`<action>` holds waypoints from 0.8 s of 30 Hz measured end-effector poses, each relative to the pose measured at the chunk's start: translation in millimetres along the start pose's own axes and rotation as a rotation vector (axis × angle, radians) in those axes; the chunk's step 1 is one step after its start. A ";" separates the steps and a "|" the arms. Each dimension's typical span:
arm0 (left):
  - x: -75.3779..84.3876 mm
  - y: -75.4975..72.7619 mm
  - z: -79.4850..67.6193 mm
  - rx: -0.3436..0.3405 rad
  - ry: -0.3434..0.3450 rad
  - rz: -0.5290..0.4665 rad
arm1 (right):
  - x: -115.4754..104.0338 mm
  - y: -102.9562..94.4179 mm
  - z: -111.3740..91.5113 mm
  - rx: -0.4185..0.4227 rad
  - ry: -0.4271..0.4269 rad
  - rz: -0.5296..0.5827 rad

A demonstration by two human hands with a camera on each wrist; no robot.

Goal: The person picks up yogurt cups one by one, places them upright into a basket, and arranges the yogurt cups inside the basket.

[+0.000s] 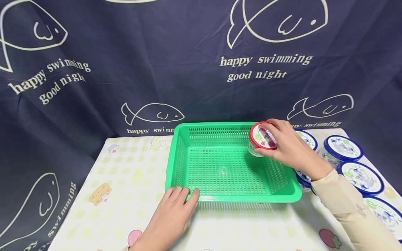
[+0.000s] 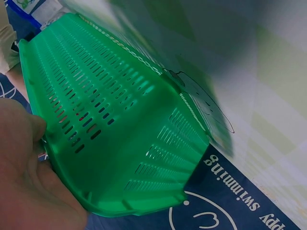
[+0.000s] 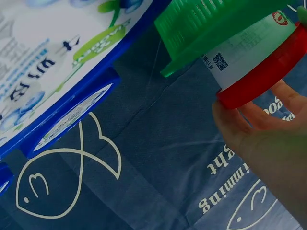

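Observation:
A green plastic basket (image 1: 248, 198) with slotted sides and a perforated bottom stands on the table. Its near rim, left of the middle, is gripped by my left hand (image 1: 174, 214); the left wrist view shows this hand (image 2: 24, 167) at the rim, thumb and fingers on either side of it. My right hand (image 1: 290, 146) holds a round tub (image 1: 258, 136) with a red lid and cherry print above the basket's far right corner. From below, the right wrist view shows the tub's pale side (image 3: 244, 48) and fingers around its red lid (image 3: 264, 76).
Several round tubs with blue lids (image 1: 360, 177) stand in a group right of the basket, partly hidden by the right arm. A checked tablecloth (image 1: 119, 167) covers the table. Behind it hangs a dark blue curtain (image 1: 188, 69) with fish drawings.

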State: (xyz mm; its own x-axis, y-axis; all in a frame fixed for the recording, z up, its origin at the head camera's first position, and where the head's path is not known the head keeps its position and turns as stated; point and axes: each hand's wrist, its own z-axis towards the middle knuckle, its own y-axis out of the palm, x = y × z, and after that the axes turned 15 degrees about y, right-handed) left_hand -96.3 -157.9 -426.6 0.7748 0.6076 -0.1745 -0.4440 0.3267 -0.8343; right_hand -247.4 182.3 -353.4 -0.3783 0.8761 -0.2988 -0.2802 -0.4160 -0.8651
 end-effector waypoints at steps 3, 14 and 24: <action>-0.5 0.2 -0.3 0.002 -0.002 0.000 | 0.9 1.7 3.1 -0.003 0.009 -0.001; -0.2 -0.6 -2.6 -0.010 -0.007 -0.022 | 2.8 11.0 10.2 -0.048 0.011 0.004; 1.0 1.9 -1.7 -0.030 -0.009 -0.014 | 6.0 15.1 12.7 -0.095 -0.026 -0.038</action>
State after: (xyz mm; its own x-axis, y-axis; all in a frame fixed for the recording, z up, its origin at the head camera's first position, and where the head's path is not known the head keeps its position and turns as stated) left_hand -95.6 -157.9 -429.2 0.7771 0.6093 -0.1579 -0.4189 0.3134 -0.8523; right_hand -265.2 178.2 -363.2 -0.3918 0.8838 -0.2557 -0.2105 -0.3566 -0.9102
